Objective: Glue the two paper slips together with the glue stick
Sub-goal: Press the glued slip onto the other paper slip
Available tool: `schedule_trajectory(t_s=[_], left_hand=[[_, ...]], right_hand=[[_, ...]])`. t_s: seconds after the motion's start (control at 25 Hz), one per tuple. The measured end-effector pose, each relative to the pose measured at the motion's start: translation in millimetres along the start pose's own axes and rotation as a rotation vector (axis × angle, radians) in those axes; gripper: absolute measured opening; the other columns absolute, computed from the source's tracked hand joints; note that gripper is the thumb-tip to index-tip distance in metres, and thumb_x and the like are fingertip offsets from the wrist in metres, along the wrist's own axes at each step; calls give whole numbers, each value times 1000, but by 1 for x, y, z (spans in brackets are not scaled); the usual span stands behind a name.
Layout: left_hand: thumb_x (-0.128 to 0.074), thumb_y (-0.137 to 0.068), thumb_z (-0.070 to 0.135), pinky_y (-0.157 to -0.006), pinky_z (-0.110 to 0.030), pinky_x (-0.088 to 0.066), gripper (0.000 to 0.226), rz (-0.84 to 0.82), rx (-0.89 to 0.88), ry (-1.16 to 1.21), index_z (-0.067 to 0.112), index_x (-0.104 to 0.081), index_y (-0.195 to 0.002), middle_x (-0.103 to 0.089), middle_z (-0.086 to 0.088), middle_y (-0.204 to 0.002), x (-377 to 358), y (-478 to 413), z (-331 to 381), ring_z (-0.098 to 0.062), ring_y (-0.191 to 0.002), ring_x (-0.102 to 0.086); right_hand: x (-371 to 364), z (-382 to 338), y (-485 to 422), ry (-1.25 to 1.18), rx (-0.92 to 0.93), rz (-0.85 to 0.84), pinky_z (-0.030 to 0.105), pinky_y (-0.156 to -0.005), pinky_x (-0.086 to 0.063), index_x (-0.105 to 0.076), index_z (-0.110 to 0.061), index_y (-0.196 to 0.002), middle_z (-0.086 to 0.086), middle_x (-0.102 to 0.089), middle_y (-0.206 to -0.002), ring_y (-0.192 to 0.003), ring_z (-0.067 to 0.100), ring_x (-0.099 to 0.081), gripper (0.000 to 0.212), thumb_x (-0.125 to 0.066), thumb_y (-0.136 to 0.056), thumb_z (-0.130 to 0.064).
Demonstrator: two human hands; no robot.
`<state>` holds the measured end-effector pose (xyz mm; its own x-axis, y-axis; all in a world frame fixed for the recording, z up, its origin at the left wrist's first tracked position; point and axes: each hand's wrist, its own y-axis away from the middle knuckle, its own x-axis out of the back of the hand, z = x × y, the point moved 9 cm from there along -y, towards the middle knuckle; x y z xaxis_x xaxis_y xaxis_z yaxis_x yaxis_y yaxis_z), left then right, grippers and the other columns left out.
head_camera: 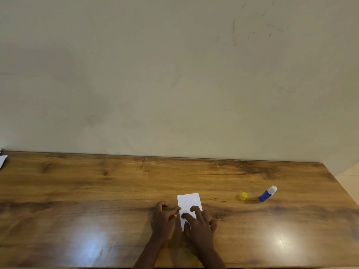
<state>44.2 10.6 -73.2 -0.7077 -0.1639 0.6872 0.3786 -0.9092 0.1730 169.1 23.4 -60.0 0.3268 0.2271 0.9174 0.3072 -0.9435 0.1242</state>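
Note:
White paper slips [188, 202] lie stacked on the wooden table [97, 191], near its front middle. My right hand [200, 222] lies flat on the near part of the paper, its fingers pressing down. My left hand [165, 216] rests at the paper's left edge with fingertips touching it. The blue glue stick [267, 193] stands uncapped, tilted, to the right, its white tip up. Its yellow cap [243, 196] sits just left of it on the table.
A plain beige wall [174, 74] rises behind the table's far edge. A bit of white paper [3, 160] shows at the far left edge. The table's right edge runs diagonally past the glue stick.

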Motion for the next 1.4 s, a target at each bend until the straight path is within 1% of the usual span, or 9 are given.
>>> schedule_trajectory(t_s=[0.32, 0.44, 0.52, 0.64, 0.76, 0.88, 1.0, 1.2, 1.4], left_hand=[[-73, -70, 30, -104, -29, -35, 46, -60, 110, 21, 28, -56, -113, -40, -1, -127, -4, -7, -9, -18, -122, -42], [-74, -69, 29, -106, -30, -32, 53, -78, 133, 47, 28, -52, -117, -39, -2, -128, -3, -2, -2, -19, -124, -41], [-70, -75, 15, -108, -34, -32, 52, -90, 129, 144, 18, -50, -122, -41, -10, -130, 2, -4, -3, -25, -123, -42], [-63, -75, -3, -95, -23, -43, 63, -216, 75, 239, 15, -41, -131, -33, -14, -135, 4, -5, -2, -19, -107, -47], [-62, -70, -9, -68, -12, -46, 81, -256, 60, 226, 18, -29, -138, -33, -14, -132, 7, -3, -1, -17, -89, -51], [-64, -69, -7, -85, -27, -45, 87, -290, 70, 182, 19, -21, -140, -29, -14, -135, 0, -3, -4, -38, -117, -43], [-66, -71, -1, -98, -30, -42, 87, -302, 71, 123, 18, -18, -141, -25, -13, -138, -3, -3, -6, -32, -122, -39], [-67, -73, 11, -105, -31, -36, 82, -275, 140, 47, 25, -21, -140, -25, -11, -137, -4, -3, -3, -24, -126, -34], [-63, -73, 14, -103, -37, -35, 72, -90, 248, 18, 29, -32, -137, -35, -10, -135, -3, 2, 15, -27, -126, -37]], right_hand=[[17, 15, -23, -60, -191, 34, 41, -101, -27, -27, -36, -132, -11, -32, -140, -126, 15, -32, 51, -47, -86, -29], [28, 1, -9, 33, -9, 78, 33, -73, -47, -61, -46, -97, -25, -62, -104, -94, 1, -61, 54, -76, -46, -56], [23, -5, -1, 70, 70, 112, 22, -62, -43, -66, -48, -72, -25, -70, -81, -76, 0, -64, 54, -79, -22, -61], [14, -1, -9, 41, 52, 34, 38, -79, -46, -63, -41, -102, -11, -64, -118, -108, 6, -58, 53, -73, -53, -59], [-1, 5, -41, -24, 23, -48, 46, -109, -18, -26, -35, -136, -11, -17, -152, -139, 14, -15, 44, -33, -92, -39], [0, 6, -61, -12, 9, -57, 50, -110, -15, -23, -29, -138, -9, -20, -152, -139, 17, -15, 44, -28, -95, -32], [2, 9, -65, -76, 0, -54, 49, -112, -14, -30, -27, -136, -8, -26, -150, -138, 15, -18, 41, -33, -94, -31], [29, 22, -58, -538, -36, 54, 35, -109, -25, -49, -21, -125, -1, -43, -141, -130, 17, -37, 35, -49, -89, -19], [61, 53, -45, -1041, -239, 190, 21, -78, -45, -62, -12, -109, 5, -59, -121, -103, 13, -52, 28, -57, -82, -4]])
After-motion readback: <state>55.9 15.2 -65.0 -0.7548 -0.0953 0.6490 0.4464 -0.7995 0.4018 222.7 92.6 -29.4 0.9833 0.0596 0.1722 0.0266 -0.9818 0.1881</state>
